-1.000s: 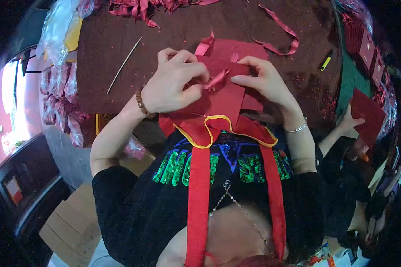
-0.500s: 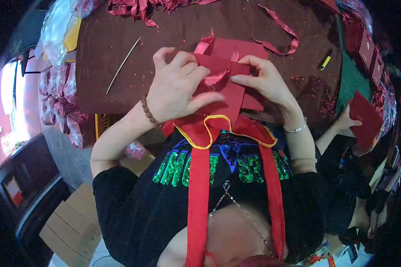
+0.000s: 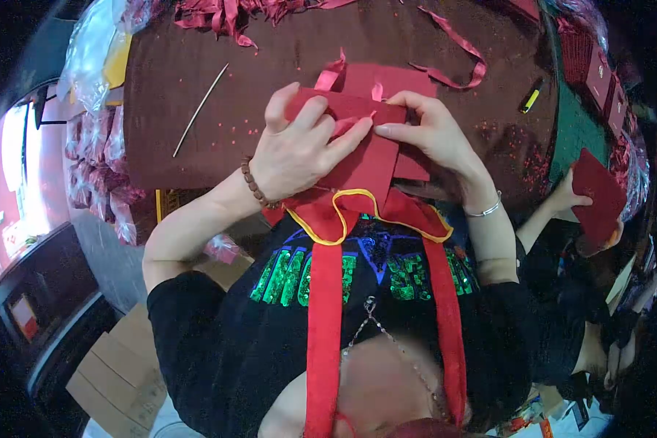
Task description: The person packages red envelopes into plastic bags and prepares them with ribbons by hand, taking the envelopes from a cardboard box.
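A dark red card [image 3: 365, 164], which could be a flat paper bag, lies before me with a pink-red ribbon [image 3: 344, 125] across its upper part. My left hand [image 3: 296, 139], wearing a beaded bracelet, is closed over the card's left side, its thumb and fingers at the ribbon; the thumb tip reaches the ribbon's end. At the upper right corner, my right hand [image 3: 427, 135] pinches the card between thumb and fingers. Beneath is another red card [image 3: 416, 82], with ribbon loops [image 3: 331, 74] sticking up at its top. My left hand hides part of the ribbon.
A thin metal rod [image 3: 201, 109] lies left on the brown tabletop [image 3: 160, 44]. A loose ribbon [image 3: 467, 51], a yellow-black cutter or marker [image 3: 531, 101] and red scraps lie right. Ribbons [image 3: 230, 18] heap at the far edge. Another person's hand [image 3: 566, 196] holds a red card [image 3: 598, 197].
My left thumb has moved up and inward onto the ribbon's end, and the left fingers have curled closer. My right hand keeps its pinch on the card corner.
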`<act>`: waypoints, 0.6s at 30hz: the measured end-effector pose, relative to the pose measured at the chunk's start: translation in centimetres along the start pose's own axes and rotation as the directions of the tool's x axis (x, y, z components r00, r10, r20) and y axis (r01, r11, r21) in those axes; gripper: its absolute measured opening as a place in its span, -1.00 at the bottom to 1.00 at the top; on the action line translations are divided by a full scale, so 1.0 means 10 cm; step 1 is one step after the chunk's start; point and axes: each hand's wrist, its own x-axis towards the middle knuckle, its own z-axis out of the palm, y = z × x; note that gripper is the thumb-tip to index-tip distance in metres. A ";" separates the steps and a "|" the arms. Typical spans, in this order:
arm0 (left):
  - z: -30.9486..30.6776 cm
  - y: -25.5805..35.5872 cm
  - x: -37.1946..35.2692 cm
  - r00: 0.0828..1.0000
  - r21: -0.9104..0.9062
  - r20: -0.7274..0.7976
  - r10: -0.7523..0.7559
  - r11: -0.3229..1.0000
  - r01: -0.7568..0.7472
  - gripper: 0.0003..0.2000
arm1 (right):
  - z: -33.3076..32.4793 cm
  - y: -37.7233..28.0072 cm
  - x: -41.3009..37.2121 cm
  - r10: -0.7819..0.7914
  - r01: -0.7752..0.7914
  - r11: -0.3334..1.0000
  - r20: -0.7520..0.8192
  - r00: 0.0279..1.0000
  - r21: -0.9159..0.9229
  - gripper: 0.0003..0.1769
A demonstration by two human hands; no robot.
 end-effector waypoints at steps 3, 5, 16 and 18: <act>-0.06 -0.04 0.02 0.994 -0.046 0.112 0.003 0.999 0.002 -0.73 | -0.02 0.02 0.01 -0.031 0.030 0.998 -0.009 0.999 -0.059 -0.73; -0.10 -0.05 0.08 0.993 -0.293 0.041 -0.106 0.949 0.114 -0.82 | -0.03 0.04 0.01 -0.033 0.033 0.998 -0.011 0.999 -0.047 -0.73; 0.52 -0.88 0.72 0.624 -0.581 0.781 0.019 0.387 0.716 -0.67 | 0.01 0.00 -0.01 -0.057 0.057 0.997 0.011 0.998 -0.043 -0.75; 0.64 -0.89 0.76 0.808 -0.833 0.542 0.230 0.271 0.482 -0.64 | 0.00 0.04 0.00 -0.026 0.026 1.000 0.021 0.999 -0.016 -0.73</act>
